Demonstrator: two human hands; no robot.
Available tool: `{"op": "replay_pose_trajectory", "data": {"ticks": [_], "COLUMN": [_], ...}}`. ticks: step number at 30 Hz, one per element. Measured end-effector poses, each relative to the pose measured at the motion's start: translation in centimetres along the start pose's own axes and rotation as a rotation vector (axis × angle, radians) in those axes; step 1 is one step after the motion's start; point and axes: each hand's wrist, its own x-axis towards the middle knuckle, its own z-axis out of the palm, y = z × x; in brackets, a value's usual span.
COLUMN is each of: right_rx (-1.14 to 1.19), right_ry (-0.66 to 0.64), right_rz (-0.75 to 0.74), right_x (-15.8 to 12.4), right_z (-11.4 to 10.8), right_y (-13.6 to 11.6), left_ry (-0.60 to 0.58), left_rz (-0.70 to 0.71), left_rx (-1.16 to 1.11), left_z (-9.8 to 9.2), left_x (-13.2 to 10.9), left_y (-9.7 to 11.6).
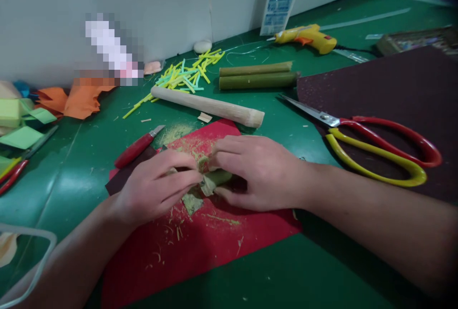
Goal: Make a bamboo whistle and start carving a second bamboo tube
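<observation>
Pinching short green bamboo stub (219,176) at one end with curled left hand (157,187), clasping the other with palm-down right hand (257,170), low over flat red paper sheet (214,247), forearms converging.

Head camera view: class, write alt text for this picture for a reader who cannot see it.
The left hand and right hand together grip a short green stem piece over a red paper sheet littered with green shavings, on a green table. A red-handled knife lies just left of them, and large scissors with red and yellow handles lie to the right.
</observation>
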Motion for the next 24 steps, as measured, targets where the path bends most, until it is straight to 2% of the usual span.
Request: {"op": "replay_pose_trajectory", "data": {"ticks": [3,7,16,21,24], "right_rx": [0.05,0.109,0.158,0.164,0.16], "right_ry": [-0.034,-0.075,-0.099,-0.102,-0.091], "right_rz": [-0.055,-0.028,-0.054,-0.056,-0.071], "right_x": [0.0,0.0,0.2,0.4,0.5], "right_z": [-0.2,-0.3,-0.3,-0.3,-0.3], "right_y": [0.1,0.3,0.4,0.6,0.6], "left_ry": [-0.035,-0.075,-0.181,-0.125,-0.183], "left_rz": [0.053,0.113,0.063,0.114,0.051], "left_rx": [-0.004,0.042,-0.076,0.013,-0.057], "left_z": [0.0,0.0,0.4,0.5,0.6], "left_x": [0.0,0.0,-0.2,-0.2,0.0], "left_y": [0.3,0.4,1.2,1.1,1.2]}}
